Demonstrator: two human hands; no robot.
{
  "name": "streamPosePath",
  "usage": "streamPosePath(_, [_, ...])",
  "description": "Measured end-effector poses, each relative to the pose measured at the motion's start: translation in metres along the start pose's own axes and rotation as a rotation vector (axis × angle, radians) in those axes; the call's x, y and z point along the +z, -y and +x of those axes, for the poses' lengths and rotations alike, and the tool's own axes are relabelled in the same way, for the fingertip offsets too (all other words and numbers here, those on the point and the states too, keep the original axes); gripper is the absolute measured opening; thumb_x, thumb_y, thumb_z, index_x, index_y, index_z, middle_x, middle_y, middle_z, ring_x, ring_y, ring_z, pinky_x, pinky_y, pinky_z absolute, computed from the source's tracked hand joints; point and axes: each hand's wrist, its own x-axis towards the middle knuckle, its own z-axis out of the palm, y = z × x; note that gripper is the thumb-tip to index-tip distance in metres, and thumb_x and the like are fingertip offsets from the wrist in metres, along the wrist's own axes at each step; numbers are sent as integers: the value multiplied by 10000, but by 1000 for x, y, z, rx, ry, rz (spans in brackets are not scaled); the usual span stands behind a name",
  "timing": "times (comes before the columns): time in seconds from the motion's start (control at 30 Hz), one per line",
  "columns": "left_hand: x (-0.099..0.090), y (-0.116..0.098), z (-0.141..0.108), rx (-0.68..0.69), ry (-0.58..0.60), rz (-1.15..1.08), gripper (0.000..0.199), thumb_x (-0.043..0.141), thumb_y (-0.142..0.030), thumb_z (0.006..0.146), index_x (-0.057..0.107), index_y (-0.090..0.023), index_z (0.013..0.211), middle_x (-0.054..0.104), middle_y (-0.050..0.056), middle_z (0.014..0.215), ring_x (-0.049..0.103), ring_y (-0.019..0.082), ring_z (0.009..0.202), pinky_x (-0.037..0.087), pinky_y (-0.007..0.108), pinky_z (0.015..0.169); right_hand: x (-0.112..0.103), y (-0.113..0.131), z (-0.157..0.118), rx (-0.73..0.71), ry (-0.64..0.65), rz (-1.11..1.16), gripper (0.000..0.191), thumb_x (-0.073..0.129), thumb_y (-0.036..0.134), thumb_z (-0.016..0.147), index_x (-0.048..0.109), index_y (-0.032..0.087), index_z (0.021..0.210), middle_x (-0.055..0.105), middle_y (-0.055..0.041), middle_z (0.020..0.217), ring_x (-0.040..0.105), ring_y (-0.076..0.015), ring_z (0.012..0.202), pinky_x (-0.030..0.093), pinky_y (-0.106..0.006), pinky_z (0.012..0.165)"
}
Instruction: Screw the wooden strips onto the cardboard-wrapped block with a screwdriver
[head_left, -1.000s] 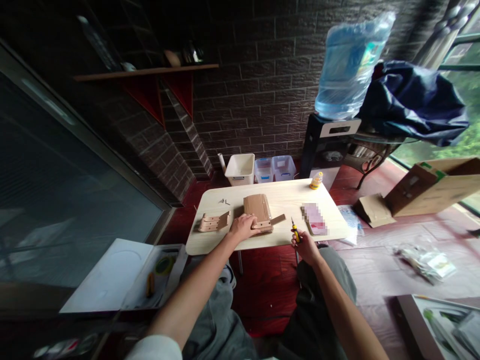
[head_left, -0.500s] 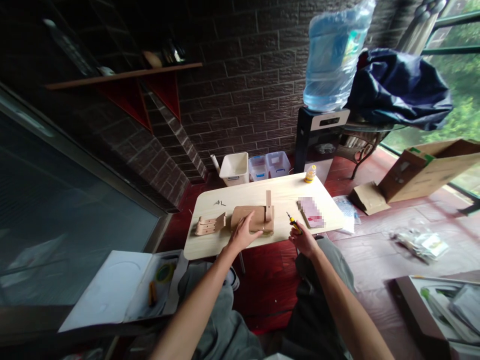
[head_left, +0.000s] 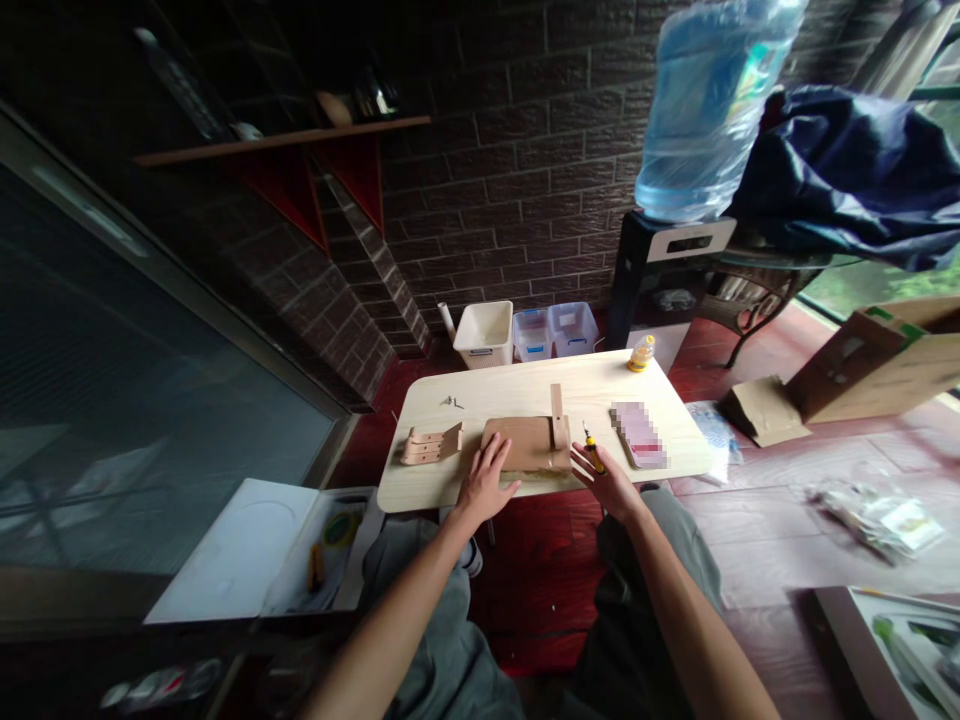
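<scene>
My left hand (head_left: 484,487) lies with fingers spread over the left front part of a flat brown wooden board (head_left: 529,440). A narrow wooden strip (head_left: 557,410) stands across the board's right end and reaches past its far edge. In my right hand (head_left: 616,488), just right of the board, is a yellow and black screwdriver (head_left: 593,452), its tip pointing away from me. The fingers of that hand are partly stretched toward the board. Left of the board sit curved wooden pieces with dark holes (head_left: 433,446). Several small screws (head_left: 452,402) lie behind them.
The pale table (head_left: 517,383) also carries a pinkish, blurred-out flat object (head_left: 639,435) and a yellow-capped bottle (head_left: 641,353). Bins (head_left: 484,335) stand behind it, near a water dispenser (head_left: 660,280). An open white case (head_left: 232,550) is at the left, a cardboard box (head_left: 862,360) at the right.
My left hand has flattened and shifted toward the board's left side. My right hand, with the screwdriver, has come closer to the board and its fingers have straightened. The view has turned slightly left.
</scene>
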Motion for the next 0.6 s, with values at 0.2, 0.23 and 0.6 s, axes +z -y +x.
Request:
streamPosePath(0.2, [-5,-8,-10,33,-96,-63,777,649,-406,854,297,-296,1539,269,70,1623,315,304,1467,343,493,1161,-1,-4,4,-16,1,3,337,694,555,818,706,329,1067,626,-26,1372,455,-267,1385,315,-489,1166])
streamPosePath(0.23, [-8,-7,-12,45,-128,-71,740,635,-395,868,323,-283,1529,284,73,1616,305,299,1472,339,489,1168,-2,-4,4,-20,1,7,327,688,549,826,705,329,1067,627,-25,1370,465,-265,1378,314,-485,1170])
streamPosePath(0.6, [-56,76,-1,-235,-500,-99,358,535,-240,893,594,-191,1244,574,130,1356,472,262,1340,324,442,1180,-9,-3,-9,4,-81,-33,334,742,500,788,702,322,1067,619,-37,1380,508,-288,1341,385,-484,1120])
